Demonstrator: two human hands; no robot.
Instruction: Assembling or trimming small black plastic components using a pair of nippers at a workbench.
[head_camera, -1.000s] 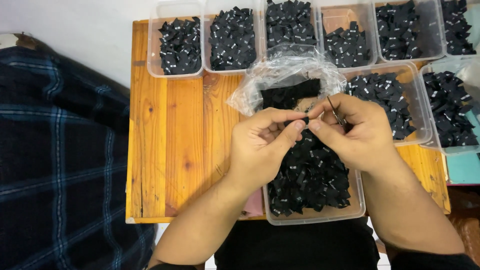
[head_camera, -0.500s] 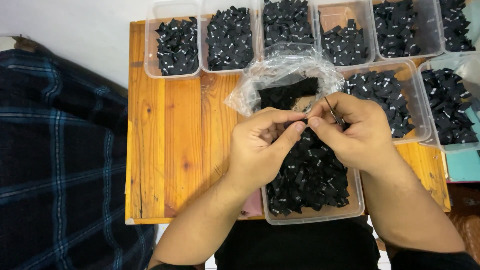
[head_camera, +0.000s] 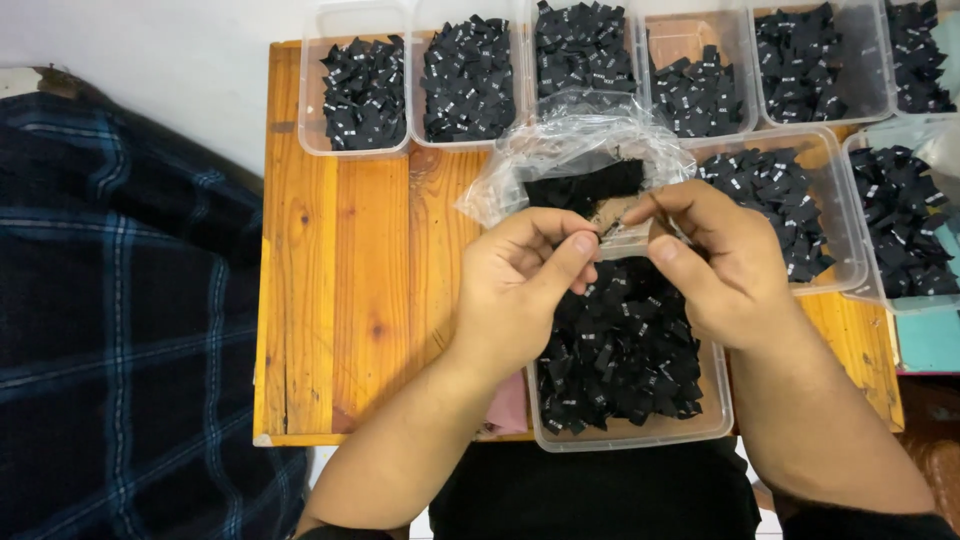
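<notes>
Surface: slatted wooden table (head_camera: 350, 290), clear tubs of black labels along its far edge.
Left hand (head_camera: 520, 280): fingers pinched together on a small black label (head_camera: 603, 232).
Right hand (head_camera: 715, 265): fingertips closed on the same piece (it sits above the near tub (head_camera: 630, 432)).
Behind: crinkled plastic bag (head_camera: 570, 150).
Risk: a slack pinch could drop the label back among identical ones.

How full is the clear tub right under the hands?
Nearly full: the clear tub under the left hand and right hand holds heaped black labels.
</notes>
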